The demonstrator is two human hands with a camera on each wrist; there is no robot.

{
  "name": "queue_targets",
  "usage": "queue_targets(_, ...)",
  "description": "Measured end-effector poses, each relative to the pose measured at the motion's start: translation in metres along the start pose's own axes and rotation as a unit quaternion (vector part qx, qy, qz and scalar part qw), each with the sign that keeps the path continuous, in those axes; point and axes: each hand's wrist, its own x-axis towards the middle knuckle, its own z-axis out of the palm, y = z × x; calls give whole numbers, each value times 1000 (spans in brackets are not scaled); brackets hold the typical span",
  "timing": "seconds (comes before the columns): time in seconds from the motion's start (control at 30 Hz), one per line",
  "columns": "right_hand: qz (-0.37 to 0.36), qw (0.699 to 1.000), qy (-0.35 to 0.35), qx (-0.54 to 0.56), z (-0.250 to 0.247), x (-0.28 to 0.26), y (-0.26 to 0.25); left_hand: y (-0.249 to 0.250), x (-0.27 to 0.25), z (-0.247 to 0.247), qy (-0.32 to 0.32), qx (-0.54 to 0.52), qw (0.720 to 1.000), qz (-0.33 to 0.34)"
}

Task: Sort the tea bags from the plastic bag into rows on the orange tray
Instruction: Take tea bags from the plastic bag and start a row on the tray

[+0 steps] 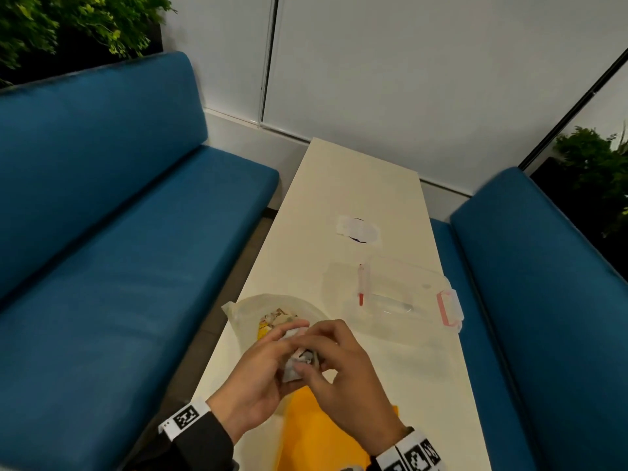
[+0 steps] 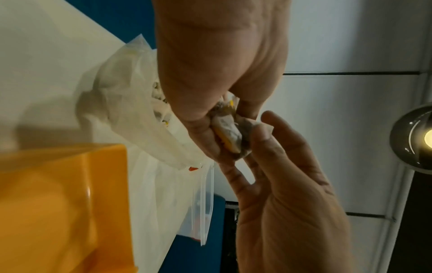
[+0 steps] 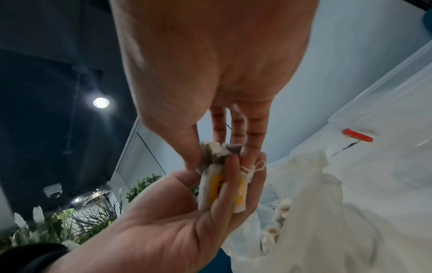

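My left hand (image 1: pixel 272 365) holds a small bundle of tea bags (image 1: pixel 301 360) above the near end of the table. The bundle (image 3: pixel 219 186) is white paper with a yellow tag and a loose string. My right hand (image 1: pixel 334 363) pinches the top tea bag (image 3: pixel 216 150) of that bundle between thumb and fingers. The crumpled plastic bag (image 1: pixel 253 309), with more tea bags inside, lies open just beyond my hands. The orange tray (image 1: pixel 316 433) sits under and in front of my hands, largely hidden by them; its corner (image 2: pixel 70 194) looks bare.
A clear zip bag (image 1: pixel 401 297) with a red slider (image 3: pixel 357 137) lies flat to the right of the plastic bag. The narrow cream table (image 1: pixel 356 185) runs away from me between two blue benches (image 1: pixel 119 232). A taped patch (image 1: pixel 356 229) marks the tabletop farther off.
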Motion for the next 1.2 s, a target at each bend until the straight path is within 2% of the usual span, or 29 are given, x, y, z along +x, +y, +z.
queue_targets(0.17,42,997,56,23,9,-13,11,-13,-7,3,-1,-64,995,-74)
queue_targets(0.27,56,995,57,64,10,-17,10,-21,-11,0,-14,-94,991,-96)
queue_targets(0.43,103,990,55,73,15,-24,9,-33,-8,-8,11,-53,996,-69)
queue_targets(0.53,110,991,69,26,17,-26,11,-37,-8,-11,14,-48,997,-60)
queue_targets(0.87,193,981,7,-8,17,-37,18,-55,-11,-30,-4,-66,990,-128)
queue_targets(1.03,226,972,30,56,10,-39,19,-62,-14,-40,-16,-70,990,-119)
queue_targets(1.2,244,963,32,105,7,-41,15,-64,-17,-44,-42,-23,994,-101)
